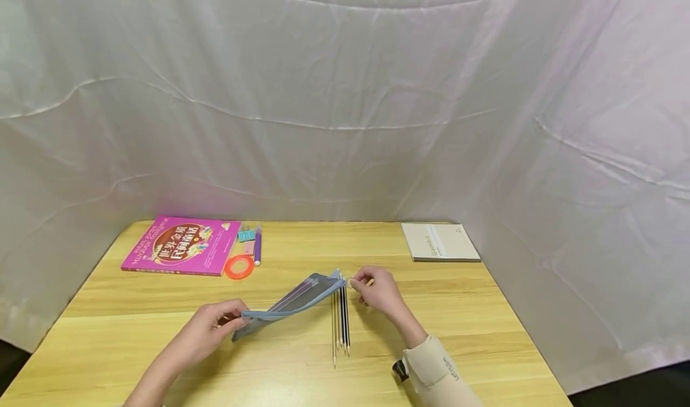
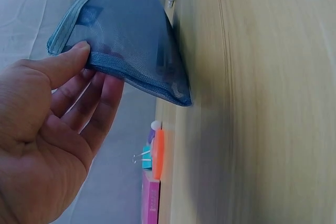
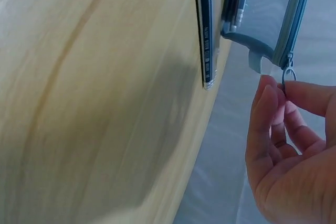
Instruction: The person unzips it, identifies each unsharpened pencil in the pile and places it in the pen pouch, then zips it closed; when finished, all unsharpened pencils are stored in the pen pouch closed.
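A blue-grey mesh zipper pouch (image 1: 295, 299) is held up at a slant over the table, with pencils (image 3: 239, 1) showing through its mesh. My left hand (image 1: 212, 328) pinches one end, the thumb on the near face and fingers behind, as the pouch edge (image 2: 113, 65) shows in the left wrist view. At the opposite end, my right hand (image 1: 381, 291) pinches the ring-shaped zipper pull (image 3: 289, 73) between thumb and index finger. Several pencils (image 1: 344, 323) lie side by side on the table, their upper ends partly hidden by the pouch.
At the back left of the wooden table (image 1: 280, 371) lie a pink book (image 1: 215, 254), an orange tape roll (image 1: 249, 270), a teal binder clip (image 1: 246, 235), a pink block (image 1: 248, 247) and a purple marker (image 1: 258, 245). A pale notebook (image 1: 453, 243) lies back right. Grey curtains (image 1: 345, 96) enclose the table.
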### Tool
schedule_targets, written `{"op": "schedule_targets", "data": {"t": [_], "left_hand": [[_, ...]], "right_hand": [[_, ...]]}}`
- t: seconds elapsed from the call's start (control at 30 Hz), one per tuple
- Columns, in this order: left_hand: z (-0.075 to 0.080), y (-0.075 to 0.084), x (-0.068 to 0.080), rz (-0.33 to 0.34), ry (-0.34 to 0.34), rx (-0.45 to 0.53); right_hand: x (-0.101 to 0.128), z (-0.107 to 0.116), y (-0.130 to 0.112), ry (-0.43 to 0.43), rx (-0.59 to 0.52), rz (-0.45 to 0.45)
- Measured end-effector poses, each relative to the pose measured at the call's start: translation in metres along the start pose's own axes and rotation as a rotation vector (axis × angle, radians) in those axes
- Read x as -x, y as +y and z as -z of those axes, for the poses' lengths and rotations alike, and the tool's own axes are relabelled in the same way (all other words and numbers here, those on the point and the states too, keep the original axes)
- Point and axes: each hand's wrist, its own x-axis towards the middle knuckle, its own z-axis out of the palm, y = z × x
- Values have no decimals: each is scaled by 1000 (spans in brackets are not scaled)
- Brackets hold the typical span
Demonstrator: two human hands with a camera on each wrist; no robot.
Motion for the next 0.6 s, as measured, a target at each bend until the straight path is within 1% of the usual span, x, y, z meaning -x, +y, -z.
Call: {"op": "schedule_targets", "data": {"t": [0.1, 0.27, 0.43, 0.53, 0.6], "left_hand": [[2, -2, 2, -8, 33, -9], [6, -4, 5, 28, 85, -33], [9, -3, 6, 63, 131, -63], [10, -4, 7, 62, 160, -87], [10, -5, 7, 47, 191, -103]], "right_hand": [[1, -2, -3, -25, -64, 8], [2, -5, -9, -64, -198, 35], [2, -9, -12, -89, -248, 55], [3, -11, -12, -102, -264, 50], [3, -12, -13, -109, -279, 40]]}}
